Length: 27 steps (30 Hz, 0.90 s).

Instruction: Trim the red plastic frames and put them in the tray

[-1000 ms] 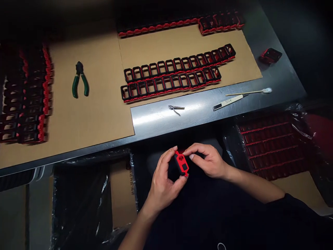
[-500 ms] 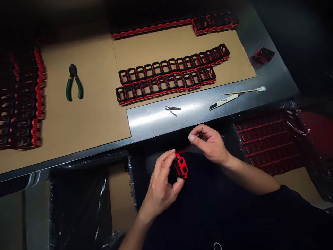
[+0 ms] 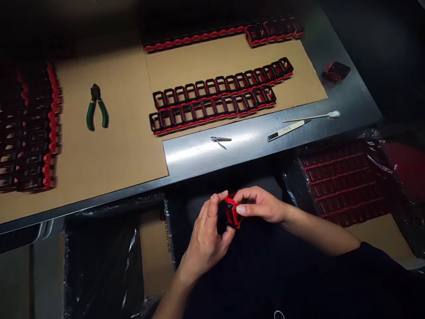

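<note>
Both hands now on the one part

The right hand (image 3: 262, 204), clear of the red-and-black part (image 3: 233, 217) half a second ago, is back against it. Its thumb and forefinger pinch the upper edge; whether anything small is caught between them cannot be told. The left hand (image 3: 206, 230) keeps its grip, fingers at the top end and thumb at the bottom. The part itself is tilted, held in front of the body, off the near edge of the tabletop (image 3: 192, 155). With two hands on it again, the handling seems to have resumed, the left apparently steadying while the right works.

On the tabletop nothing seems changed: two rows of similar frames (image 3: 212, 116) stand on cardboard (image 3: 126, 150), the green-handled pliers (image 3: 95, 94) lie to their left, and a small silver tool (image 3: 222, 139) rests on bare metal.
</note>
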Each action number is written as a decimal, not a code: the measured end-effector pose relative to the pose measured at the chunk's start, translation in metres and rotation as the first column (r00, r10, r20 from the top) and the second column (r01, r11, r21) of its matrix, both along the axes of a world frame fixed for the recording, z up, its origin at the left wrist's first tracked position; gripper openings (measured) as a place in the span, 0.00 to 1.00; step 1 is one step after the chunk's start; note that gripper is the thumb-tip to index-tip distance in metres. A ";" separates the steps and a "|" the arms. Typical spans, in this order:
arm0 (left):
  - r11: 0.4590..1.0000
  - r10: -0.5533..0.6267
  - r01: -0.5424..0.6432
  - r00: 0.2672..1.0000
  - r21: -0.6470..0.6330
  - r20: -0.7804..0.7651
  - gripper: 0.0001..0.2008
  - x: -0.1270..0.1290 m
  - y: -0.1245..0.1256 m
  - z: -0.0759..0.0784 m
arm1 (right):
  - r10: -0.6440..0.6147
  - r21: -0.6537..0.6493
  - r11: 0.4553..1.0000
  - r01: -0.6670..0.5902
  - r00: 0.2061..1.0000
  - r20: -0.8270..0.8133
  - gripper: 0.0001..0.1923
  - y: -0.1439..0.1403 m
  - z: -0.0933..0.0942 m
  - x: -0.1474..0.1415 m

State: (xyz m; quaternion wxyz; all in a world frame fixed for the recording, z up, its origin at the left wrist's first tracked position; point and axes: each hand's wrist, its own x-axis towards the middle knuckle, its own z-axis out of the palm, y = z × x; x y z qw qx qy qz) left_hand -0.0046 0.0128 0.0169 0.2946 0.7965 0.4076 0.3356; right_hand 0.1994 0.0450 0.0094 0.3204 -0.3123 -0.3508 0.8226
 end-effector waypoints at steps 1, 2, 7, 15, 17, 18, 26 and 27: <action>1.000 -0.007 0.007 1.000 0.003 0.004 0.49 0.000 0.000 0.000 | 0.002 -0.026 1.000 -0.002 1.000 -0.015 0.19 0.000 -0.003 -0.001; 1.000 -0.010 0.010 1.000 0.004 0.012 0.49 -0.001 0.000 0.001 | 0.005 -0.049 0.999 -0.007 0.999 -0.033 0.20 -0.001 -0.006 -0.001; 0.999 -0.026 0.028 0.998 -0.032 0.058 0.49 -0.003 -0.002 0.002 | 0.025 -0.145 0.988 -0.045 0.990 -0.140 0.23 -0.003 -0.021 -0.001; 0.994 -0.100 0.107 0.981 -0.032 0.167 0.48 0.001 0.003 0.003 | 0.086 -0.144 0.982 -0.120 0.971 -0.222 0.26 -0.003 -0.038 0.001; 0.991 -0.101 0.116 0.975 -0.067 0.196 0.47 0.002 0.003 0.002 | 0.105 -0.166 0.975 -0.146 0.967 -0.232 0.27 -0.004 -0.041 0.001; 0.991 -0.094 0.111 0.975 -0.076 0.203 0.47 0.003 0.003 0.002 | 0.106 -0.183 0.971 -0.152 0.965 -0.240 0.27 -0.004 -0.043 0.001; 0.999 -0.027 0.027 0.999 -0.020 -0.033 0.52 0.003 0.004 0.008 | 0.141 -0.168 0.968 -0.187 0.957 -0.251 0.29 -0.002 -0.041 0.009; 0.999 -0.021 0.020 0.999 -0.027 -0.033 0.52 0.003 0.004 0.008 | 0.161 -0.158 0.967 -0.200 0.959 -0.232 0.28 -0.002 -0.040 0.009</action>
